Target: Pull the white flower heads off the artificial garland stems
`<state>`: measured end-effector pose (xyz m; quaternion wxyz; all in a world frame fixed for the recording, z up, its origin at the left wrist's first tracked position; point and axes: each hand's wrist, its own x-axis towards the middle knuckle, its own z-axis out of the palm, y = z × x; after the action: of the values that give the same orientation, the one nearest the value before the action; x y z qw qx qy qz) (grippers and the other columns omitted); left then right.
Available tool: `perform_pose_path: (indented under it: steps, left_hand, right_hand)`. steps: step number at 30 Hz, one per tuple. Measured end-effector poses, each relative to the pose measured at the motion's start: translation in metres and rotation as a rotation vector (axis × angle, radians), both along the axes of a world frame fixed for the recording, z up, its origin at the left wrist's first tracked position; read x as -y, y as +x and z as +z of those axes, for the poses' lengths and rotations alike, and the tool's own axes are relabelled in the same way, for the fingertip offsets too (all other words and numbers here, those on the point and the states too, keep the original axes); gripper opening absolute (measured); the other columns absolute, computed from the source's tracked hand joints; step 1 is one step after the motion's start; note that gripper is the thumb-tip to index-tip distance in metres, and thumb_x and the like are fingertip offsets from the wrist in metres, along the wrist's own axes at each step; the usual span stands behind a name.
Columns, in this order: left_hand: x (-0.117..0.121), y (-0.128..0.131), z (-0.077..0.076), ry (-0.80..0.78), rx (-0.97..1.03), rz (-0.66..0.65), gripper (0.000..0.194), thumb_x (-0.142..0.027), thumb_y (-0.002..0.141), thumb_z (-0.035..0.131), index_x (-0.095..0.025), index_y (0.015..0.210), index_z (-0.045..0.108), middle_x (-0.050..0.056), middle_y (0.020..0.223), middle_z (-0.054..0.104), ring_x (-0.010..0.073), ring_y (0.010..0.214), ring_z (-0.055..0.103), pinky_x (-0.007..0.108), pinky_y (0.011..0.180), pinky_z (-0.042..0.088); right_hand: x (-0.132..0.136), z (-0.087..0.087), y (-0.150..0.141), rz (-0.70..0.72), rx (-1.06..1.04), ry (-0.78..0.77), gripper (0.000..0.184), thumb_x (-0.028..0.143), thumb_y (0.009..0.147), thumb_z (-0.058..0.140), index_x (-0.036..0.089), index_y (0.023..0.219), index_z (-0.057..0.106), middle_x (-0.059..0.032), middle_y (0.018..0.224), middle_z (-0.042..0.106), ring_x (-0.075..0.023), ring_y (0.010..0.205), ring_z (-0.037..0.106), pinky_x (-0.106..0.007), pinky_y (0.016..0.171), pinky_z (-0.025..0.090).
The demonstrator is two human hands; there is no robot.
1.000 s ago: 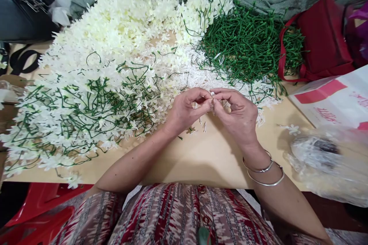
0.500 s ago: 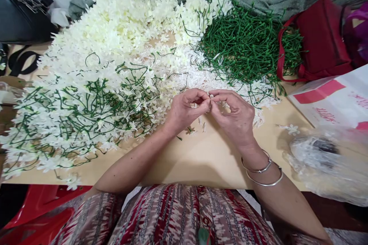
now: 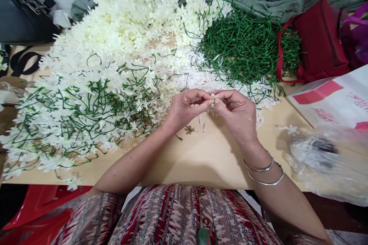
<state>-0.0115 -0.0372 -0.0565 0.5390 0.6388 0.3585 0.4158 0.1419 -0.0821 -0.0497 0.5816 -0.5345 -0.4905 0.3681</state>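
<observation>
My left hand (image 3: 188, 107) and my right hand (image 3: 237, 116) meet above the table, fingertips touching. Both are closed in a pinch on one small white artificial flower piece (image 3: 213, 98); most of it is hidden by the fingers. Just behind the hands lies a heap of thin white stamen pieces (image 3: 198, 78). To the left spreads a large pile of white artificial flowers on green stems (image 3: 97, 99). Loose white flower heads (image 3: 129, 19) are heaped farther back. A tangle of bare green plastic stems (image 3: 247, 46) sits behind my right hand.
On the right are a red bag (image 3: 322, 38), a white and pink paper bag (image 3: 333, 95) and a clear plastic bag (image 3: 324, 160). A single flower (image 3: 292, 129) lies near them. A black bag (image 3: 25, 15) stands at the back left, and a red stool (image 3: 40, 206) below the table.
My right hand has shifted slightly, its thumb now pressed up against the small white piece between both hands. The piles stay as they were.
</observation>
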Motion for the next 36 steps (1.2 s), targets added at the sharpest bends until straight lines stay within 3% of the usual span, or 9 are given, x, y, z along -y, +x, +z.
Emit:
perform_pose_path:
  steps: [7,13,19,23,27,36]
  left_hand:
    - [-0.003,-0.003,-0.005,-0.016,0.073,-0.062,0.026,-0.040,0.084,0.081,-0.017,0.093,0.075,0.006,0.091,0.080,0.0151,0.081,0.075,0.026,0.076,0.059]
    - [-0.004,-0.004,-0.003,-0.006,0.032,-0.009,0.024,-0.040,0.086,0.080,-0.016,0.090,0.077,0.003,0.077,0.075,0.0101,0.066,0.065,0.021,0.062,0.048]
    - [-0.008,-0.003,-0.001,-0.057,0.123,-0.034,0.031,-0.046,0.084,0.082,-0.017,0.084,0.074,0.003,0.078,0.073,0.0098,0.067,0.062,0.023,0.064,0.048]
    - [-0.010,-0.003,-0.003,-0.129,0.107,-0.025,0.037,-0.051,0.081,0.085,-0.016,0.081,0.074,0.001,0.072,0.069,0.0082,0.062,0.056,0.022,0.059,0.044]
    - [-0.010,-0.004,-0.007,-0.164,0.099,-0.022,0.039,-0.054,0.078,0.086,-0.016,0.083,0.076,0.001,0.075,0.071,0.0091,0.066,0.059,0.023,0.063,0.046]
    - [-0.006,-0.001,-0.002,-0.272,0.174,-0.054,0.043,-0.056,0.073,0.089,-0.016,0.079,0.075,0.000,0.075,0.072,0.0100,0.070,0.064,0.023,0.070,0.051]
  right_hand:
    - [0.000,0.000,0.001,0.014,-0.033,0.009,0.003,0.024,0.087,0.074,0.022,0.085,0.074,-0.0060,0.102,0.081,-0.0191,0.096,0.076,-0.037,0.089,0.062]
    - [-0.001,-0.001,0.000,0.022,-0.041,0.025,0.004,0.025,0.088,0.074,0.022,0.085,0.075,-0.0057,0.101,0.081,-0.0187,0.096,0.076,-0.036,0.089,0.061]
    - [0.000,-0.008,-0.001,0.041,-0.110,0.051,0.007,0.024,0.087,0.077,0.025,0.090,0.072,-0.0032,0.105,0.081,-0.0192,0.099,0.078,-0.037,0.090,0.063]
    - [0.002,-0.009,0.001,0.009,0.151,0.099,0.008,0.023,0.090,0.072,0.026,0.098,0.074,-0.0044,0.109,0.081,-0.0209,0.105,0.078,-0.042,0.097,0.061]
    - [0.002,-0.006,0.002,-0.061,0.419,0.247,0.010,0.019,0.091,0.068,0.026,0.094,0.074,-0.0037,0.103,0.082,-0.0211,0.098,0.079,-0.041,0.091,0.063]
    - [0.000,-0.006,0.001,-0.048,0.515,0.332,0.012,0.015,0.090,0.066,0.026,0.092,0.069,-0.0047,0.103,0.082,-0.0207,0.096,0.079,-0.039,0.087,0.063]
